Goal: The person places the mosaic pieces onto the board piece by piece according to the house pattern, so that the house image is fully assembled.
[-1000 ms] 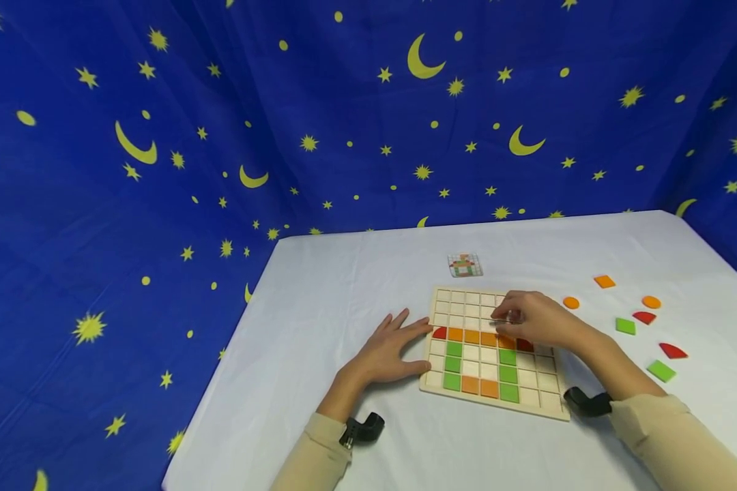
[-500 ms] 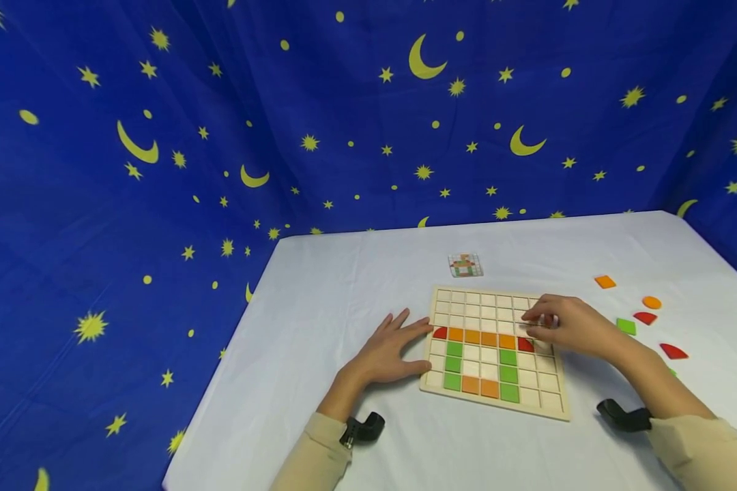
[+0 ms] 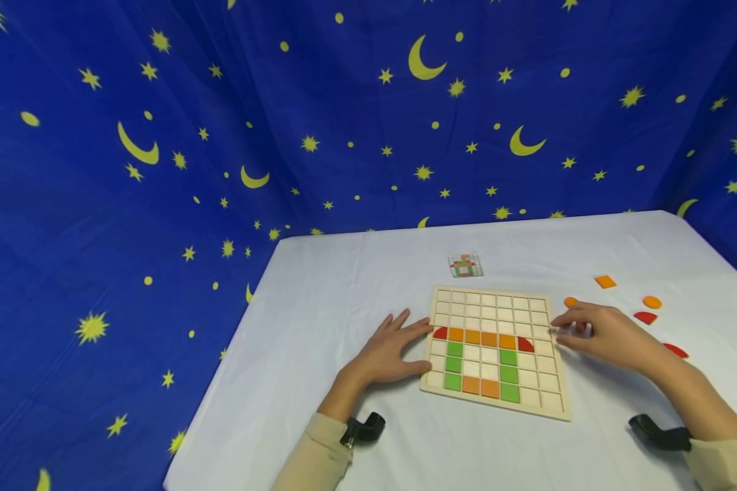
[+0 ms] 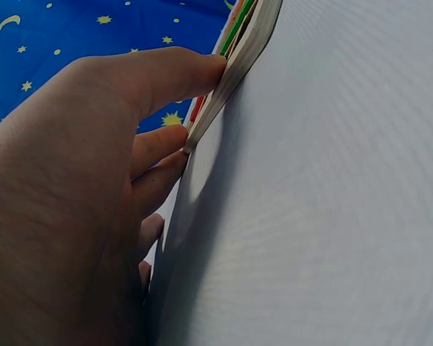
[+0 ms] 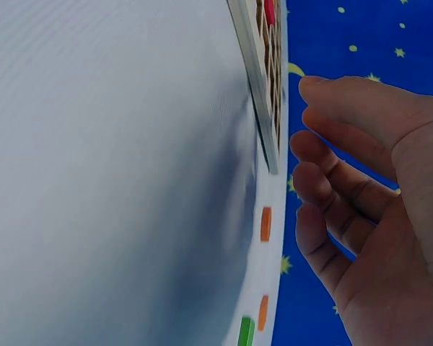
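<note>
A wooden grid board (image 3: 551,401) lies on the table with colored tiles in some cells. Across it runs a row of orange squares (image 3: 473,337), ended by red quarter-circles (image 3: 526,344); below are columns of green squares (image 3: 508,374) and two more orange squares. The left hand (image 3: 389,351) has its fingers spread, thumb and fingertips touching the board's left edge, as the left wrist view confirms at the wooden edge (image 4: 242,76). By the board's right edge hovers the right hand (image 3: 608,334), fingers loosely bent, with nothing between them in the right wrist view.
Loose tiles lie right of the board: an orange square (image 3: 604,281), an orange disc (image 3: 652,302), another orange disc (image 3: 570,301) and red quarter-circles (image 3: 645,318). Behind the board sits a small pattern card (image 3: 465,265). A blue star-printed cloth (image 3: 368,102) hangs behind the table.
My right hand has moved rightward from above the orange and red row to the board's right edge, uncovering the upper cells. The left hand and the tiles on the board stay put.
</note>
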A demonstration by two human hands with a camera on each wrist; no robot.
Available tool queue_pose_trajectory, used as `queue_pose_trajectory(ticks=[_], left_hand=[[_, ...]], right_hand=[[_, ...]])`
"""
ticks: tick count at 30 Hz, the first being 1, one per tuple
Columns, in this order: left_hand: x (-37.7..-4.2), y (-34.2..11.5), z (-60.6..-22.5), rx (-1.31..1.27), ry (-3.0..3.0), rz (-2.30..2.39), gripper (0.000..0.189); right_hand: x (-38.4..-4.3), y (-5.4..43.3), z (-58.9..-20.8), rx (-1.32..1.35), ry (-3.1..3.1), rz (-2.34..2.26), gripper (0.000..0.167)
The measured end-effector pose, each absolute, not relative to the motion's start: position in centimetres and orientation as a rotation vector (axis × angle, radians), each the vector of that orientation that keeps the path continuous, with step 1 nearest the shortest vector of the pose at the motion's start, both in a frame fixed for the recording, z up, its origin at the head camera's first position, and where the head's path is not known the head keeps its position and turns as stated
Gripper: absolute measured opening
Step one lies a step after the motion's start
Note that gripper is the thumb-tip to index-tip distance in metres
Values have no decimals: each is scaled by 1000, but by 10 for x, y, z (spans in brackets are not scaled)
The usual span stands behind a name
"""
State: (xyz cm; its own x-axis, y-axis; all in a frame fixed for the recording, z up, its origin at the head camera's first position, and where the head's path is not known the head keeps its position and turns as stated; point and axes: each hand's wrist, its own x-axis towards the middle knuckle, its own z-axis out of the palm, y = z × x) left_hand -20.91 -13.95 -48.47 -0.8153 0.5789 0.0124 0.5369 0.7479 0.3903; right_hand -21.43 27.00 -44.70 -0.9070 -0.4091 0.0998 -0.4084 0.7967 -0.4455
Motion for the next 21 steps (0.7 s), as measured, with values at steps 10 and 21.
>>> queue_pose_trajectory(ticks=[10, 21], left_hand=[[-208, -140, -483, 908, 2834, 571, 72], [-208, -140, -484, 908, 2835, 584, 71]], right_hand=[[-203, 293, -454, -648, 3053, -756, 29], [-189, 315, -463, -550, 3063, -709, 34]])
